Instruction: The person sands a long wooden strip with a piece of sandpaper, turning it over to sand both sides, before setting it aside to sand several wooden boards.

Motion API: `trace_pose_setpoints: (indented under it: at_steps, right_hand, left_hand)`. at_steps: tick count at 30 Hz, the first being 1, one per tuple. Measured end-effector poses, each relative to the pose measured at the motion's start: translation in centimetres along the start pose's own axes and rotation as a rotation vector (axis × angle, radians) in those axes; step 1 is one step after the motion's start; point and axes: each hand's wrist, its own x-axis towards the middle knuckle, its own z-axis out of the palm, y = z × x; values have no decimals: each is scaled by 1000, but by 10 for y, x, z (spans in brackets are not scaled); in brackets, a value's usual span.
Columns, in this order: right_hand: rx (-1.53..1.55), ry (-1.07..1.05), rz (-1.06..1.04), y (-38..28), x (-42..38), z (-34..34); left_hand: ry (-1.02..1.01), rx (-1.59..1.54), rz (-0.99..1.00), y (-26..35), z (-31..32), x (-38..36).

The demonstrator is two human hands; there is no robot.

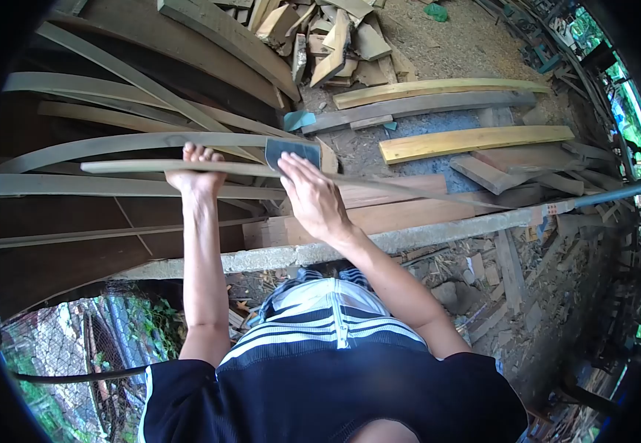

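Observation:
A long, thin, slightly curved wooden strip (121, 167) runs across in front of me. My left hand (198, 173) is closed round it from below near its left end, fingertips showing above the far edge. Farther right, my right hand (313, 193) presses a dark sheet of sandpaper (294, 153) over the strip, fingers together on the sheet. Part of the strip is hidden under the sandpaper and right hand; beyond them it narrows away to the right.
Several curved boards (77, 151) fan out at the left. Offcuts (335, 48) are heaped at the back. A yellowish board (475, 142) lies at the right among other planks. A concrete ledge (283, 257) crosses in front of my body, and wood scraps litter the ground.

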Motion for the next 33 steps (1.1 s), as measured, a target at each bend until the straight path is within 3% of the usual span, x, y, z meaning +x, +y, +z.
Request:
trace_pose_setpoints:
  at_steps: [3, 5, 7, 9, 10, 11, 13, 14, 16, 18, 20, 22, 23, 26, 29, 31, 32, 33]
  right_hand:
    - [71, 93, -39, 6, 8, -39]
    - [202, 293, 44, 8, -2, -64]
    - [461, 301, 578, 18, -32, -89]
    - [1149, 840, 602, 41, -58, -95]
    - [1467, 1026, 760, 68, -79, -96]
    - [1675, 1071, 884, 75, -93, -109]
    - [1870, 1149, 876, 123, -132, -106]
    - [1882, 1166, 867, 149, -145, -102]
    - [1909, 1304, 1228, 201, -149, -109]
    - [2016, 1288, 1182, 229, -135, -140]
    - [2110, 1267, 1142, 251, -109, -168]
    - [1932, 1278, 1156, 259, -89, -194]
    - [1800, 1494, 1144, 259, -81, -190]
    - [2119, 1317, 844, 249, -80, -187]
    - [1962, 1328, 865, 222, -53, -183]
    - [1960, 1373, 954, 201, -40, -197]
    - [1940, 1238, 823, 206, -40, -197]
    - [1986, 1263, 879, 207, -40, -197]
  left_hand:
    - [-75, 39, 4, -3, 34, 13]
    - [-198, -19, -41, -2, 56, 38]
    - [-243, 27, -52, 3, 75, 75]
    - [-182, 46, -13, -2, 110, 68]
    - [-178, 18, 11, -5, 124, 59]
    - [-256, 17, -8, -4, 128, 56]
    - [-133, 83, 86, -13, 151, 16]
    - [-243, 92, 58, -9, 147, 16]
    - [-436, 60, -14, -1, 137, 8]
    - [-452, 54, -47, 8, 122, -5]
    - [-326, 66, -20, 5, 115, -35]
    - [-299, 54, -30, 7, 112, -51]
    - [-325, 47, -62, 10, 112, -53]
    - [-406, 80, -62, 16, 127, -49]
    - [-612, 182, -140, 49, 143, -25]
    - [-568, 167, -58, 71, 154, -12]
    - [-573, 176, -67, 68, 158, -14]
    - [-456, 148, -5, 65, 163, -16]
